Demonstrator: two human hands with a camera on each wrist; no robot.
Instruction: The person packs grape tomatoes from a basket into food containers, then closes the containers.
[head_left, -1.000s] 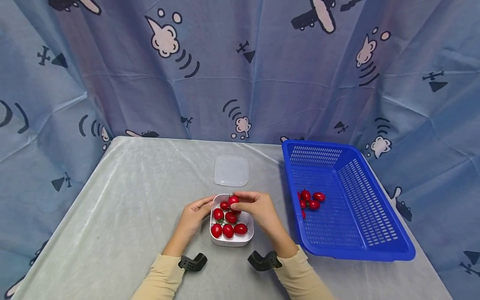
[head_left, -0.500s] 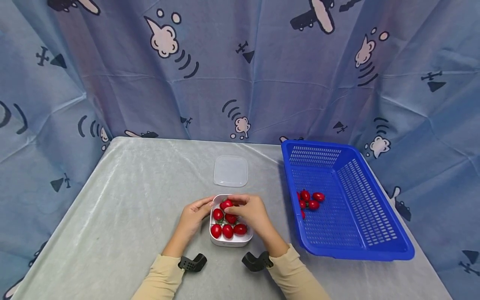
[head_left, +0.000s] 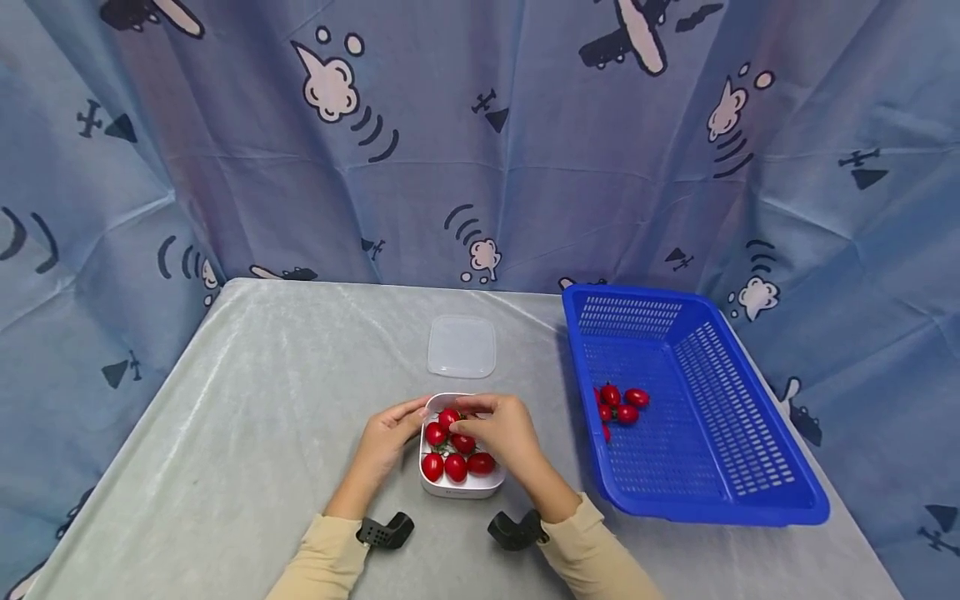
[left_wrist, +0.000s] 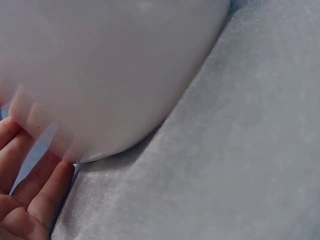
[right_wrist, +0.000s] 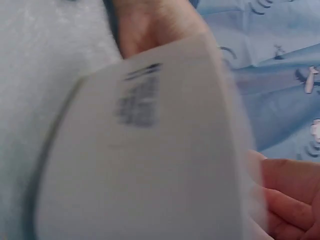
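A white square box [head_left: 459, 492] holding several red cherry tomatoes [head_left: 455, 467] stands on the table in the head view. My left hand [head_left: 385, 435] rests at its far left corner, straight fingertips against the outer wall. In the left wrist view those fingers [left_wrist: 47, 187] touch the box's pale side [left_wrist: 110, 75]. My right hand [head_left: 504, 429] reaches over the far right part of the box. Its thumb and forefinger pinch a cherry tomato [head_left: 448, 418] inside, and the hand covers part of the contents. The right wrist view is blurred and shows the box's printed wall [right_wrist: 150, 165].
A clear square lid [head_left: 462, 346] lies behind the box. To the right stands a blue perforated basket [head_left: 712, 500], with several more cherry tomatoes [head_left: 627, 414] near its left wall. A patterned curtain [head_left: 420, 167] hangs behind the light-grey covered table [head_left: 262, 417].
My right hand has moved left and lowered its cherry tomato from the box's far rim in among the others. The left hand has stayed at the corner.
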